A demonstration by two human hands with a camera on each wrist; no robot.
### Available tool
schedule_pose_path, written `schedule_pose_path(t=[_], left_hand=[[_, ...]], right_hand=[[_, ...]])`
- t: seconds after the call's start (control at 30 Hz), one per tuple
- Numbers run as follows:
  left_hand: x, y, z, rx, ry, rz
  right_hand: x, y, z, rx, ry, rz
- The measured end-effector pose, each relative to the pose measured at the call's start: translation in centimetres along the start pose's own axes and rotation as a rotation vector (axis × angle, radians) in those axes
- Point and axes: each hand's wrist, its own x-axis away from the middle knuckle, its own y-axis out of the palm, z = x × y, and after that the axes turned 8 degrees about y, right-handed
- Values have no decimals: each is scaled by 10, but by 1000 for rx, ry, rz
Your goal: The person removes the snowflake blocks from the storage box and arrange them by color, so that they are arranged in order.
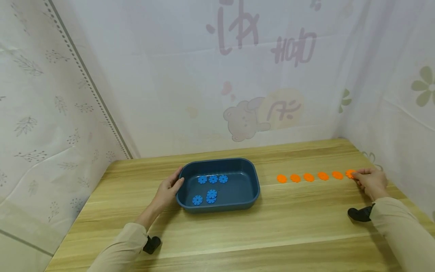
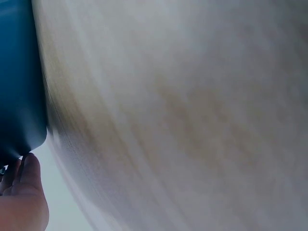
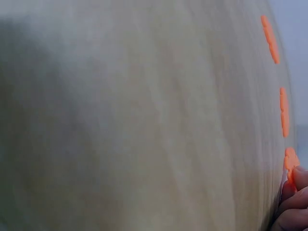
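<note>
A dark blue rectangular tray (image 1: 217, 207) stands on the wooden table, with several blue notched discs (image 1: 197, 200) lying inside it. My left hand (image 1: 168, 192) grips the tray's left end, thumb over the rim and fingers on the outer wall. To the right of the tray, several flat orange discs (image 1: 309, 177) lie in a row. At that row's far right end, my right hand (image 1: 373, 183) pinches an orange notched disc (image 1: 350, 173) between thumb and fingers. In the right wrist view this disc (image 3: 290, 161) is tilted up, close to the tabletop.
The wood-grain table (image 1: 272, 234) ends at a printed curtain (image 1: 170, 94) behind and on both sides. Black straps with mounts (image 1: 151, 244) sit at both wrists. Two of the blue discs overlap in the tray's front part.
</note>
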Motion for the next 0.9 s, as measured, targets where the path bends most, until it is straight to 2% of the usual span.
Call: schedule_pose_path(t=[0.4, 0.7, 0.9], left_hand=[[2, 0, 1, 2, 2, 2], [3, -1, 2, -14, 7, 0], [3, 0, 3, -8, 22, 4]], right_hand=[[3, -1, -4, 181, -24, 31], [3, -2, -8, 214, 19, 11], [1, -2, -6, 246, 11, 22]])
